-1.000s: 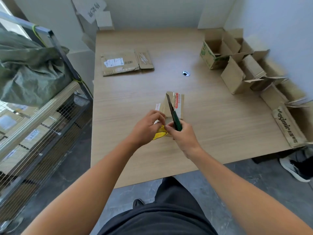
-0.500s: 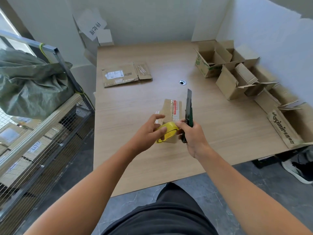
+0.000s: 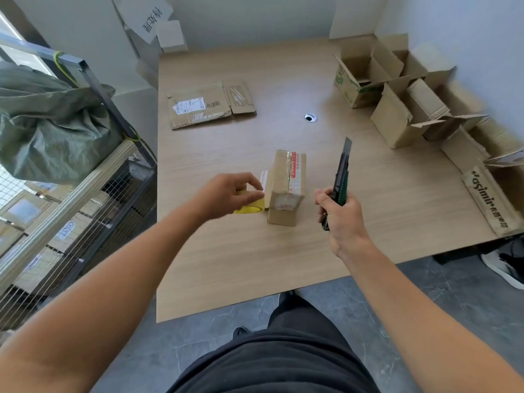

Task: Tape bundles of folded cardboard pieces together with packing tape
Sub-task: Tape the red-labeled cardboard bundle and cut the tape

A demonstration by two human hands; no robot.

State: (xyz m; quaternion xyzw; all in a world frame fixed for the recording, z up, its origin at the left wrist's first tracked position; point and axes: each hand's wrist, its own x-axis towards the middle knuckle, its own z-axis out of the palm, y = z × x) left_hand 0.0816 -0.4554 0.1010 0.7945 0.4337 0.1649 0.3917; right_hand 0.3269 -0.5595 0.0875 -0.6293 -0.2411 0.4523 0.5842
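A small bundle of folded cardboard (image 3: 286, 188), wrapped in clear tape with a red-printed label, stands on the wooden table (image 3: 382, 211). Just left of it lies a yellow roll of packing tape (image 3: 249, 207), and my left hand (image 3: 229, 192) grips that roll from above. To the right of the bundle, my right hand (image 3: 338, 214) holds a green utility knife (image 3: 341, 177) with its blade extended and pointing up and away. The knife is clear of the bundle.
A flattened cardboard piece with a shipping label (image 3: 209, 104) lies at the table's far left. Several open cardboard boxes (image 3: 397, 92) crowd the right side. A cable hole (image 3: 310, 118) sits mid-table. A metal rack with a green sack (image 3: 54, 126) stands on the left.
My hands have parted. The left one carried the tape roll down to the left of the bundle, and the right one moved the knife to the right, away from it.
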